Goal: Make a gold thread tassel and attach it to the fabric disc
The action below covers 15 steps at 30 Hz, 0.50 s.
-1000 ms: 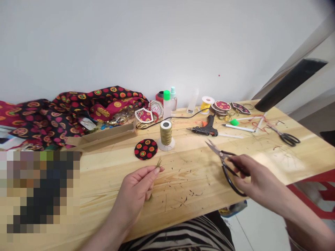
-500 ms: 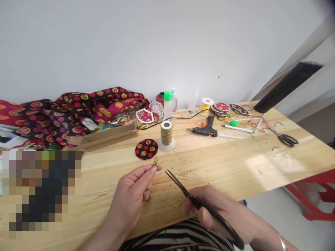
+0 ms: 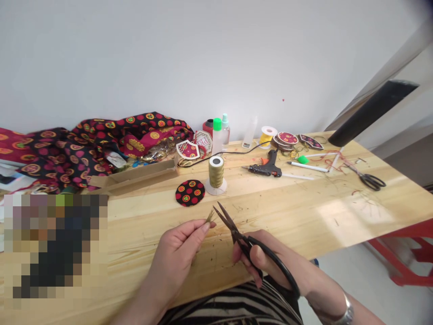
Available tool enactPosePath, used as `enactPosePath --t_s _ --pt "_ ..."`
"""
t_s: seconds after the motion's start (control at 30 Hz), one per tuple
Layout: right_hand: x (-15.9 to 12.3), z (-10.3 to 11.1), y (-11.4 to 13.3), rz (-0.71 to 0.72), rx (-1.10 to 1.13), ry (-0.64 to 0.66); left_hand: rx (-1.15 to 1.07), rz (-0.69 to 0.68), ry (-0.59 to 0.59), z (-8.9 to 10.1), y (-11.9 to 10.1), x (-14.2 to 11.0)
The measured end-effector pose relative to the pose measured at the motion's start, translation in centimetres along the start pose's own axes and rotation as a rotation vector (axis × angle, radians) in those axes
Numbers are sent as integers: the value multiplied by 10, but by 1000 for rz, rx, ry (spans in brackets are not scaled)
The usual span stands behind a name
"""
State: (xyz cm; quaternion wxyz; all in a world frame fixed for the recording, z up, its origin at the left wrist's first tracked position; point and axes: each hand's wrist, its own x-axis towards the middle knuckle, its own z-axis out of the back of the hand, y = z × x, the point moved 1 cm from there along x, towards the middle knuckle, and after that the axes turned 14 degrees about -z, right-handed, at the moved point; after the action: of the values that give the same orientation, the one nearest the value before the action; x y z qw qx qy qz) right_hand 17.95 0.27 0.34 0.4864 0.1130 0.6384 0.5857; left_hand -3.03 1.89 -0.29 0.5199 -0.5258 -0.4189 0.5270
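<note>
Between thumb and fingertips, my left hand [image 3: 181,250] pinches a small bundle of olive-gold threads [image 3: 210,215], whose ends fan upward. My right hand [image 3: 260,255] has its thumb and fingers in the handles of black scissors [image 3: 236,232]. The scissor blades are slightly parted, their tips close to the right of the thread ends. Beyond both hands stands a spool of gold thread [image 3: 216,175] on a white base. A round black fabric patch [image 3: 190,193] with red and yellow motifs lies to the left of the spool.
Behind lie a cardboard tray [image 3: 142,177], patterned cloth [image 3: 67,144], a green-capped bottle [image 3: 217,137] and a black glue gun [image 3: 267,166]. Right of these are a yellow thread spool [image 3: 267,136], a white pen [image 3: 308,166] and a second pair of scissors [image 3: 372,181]. Thread scraps dot the wooden table [image 3: 135,234].
The scissor blades have opened and their tips have come up beside the threads. My left hand has shifted slightly to the right with the bundle.
</note>
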Motion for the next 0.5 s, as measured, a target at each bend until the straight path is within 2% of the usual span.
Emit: enactPosePath --t_s 0.5 --pt "-2 3 11 -98 49 -40 -2 7 -47 -1 -2 1"
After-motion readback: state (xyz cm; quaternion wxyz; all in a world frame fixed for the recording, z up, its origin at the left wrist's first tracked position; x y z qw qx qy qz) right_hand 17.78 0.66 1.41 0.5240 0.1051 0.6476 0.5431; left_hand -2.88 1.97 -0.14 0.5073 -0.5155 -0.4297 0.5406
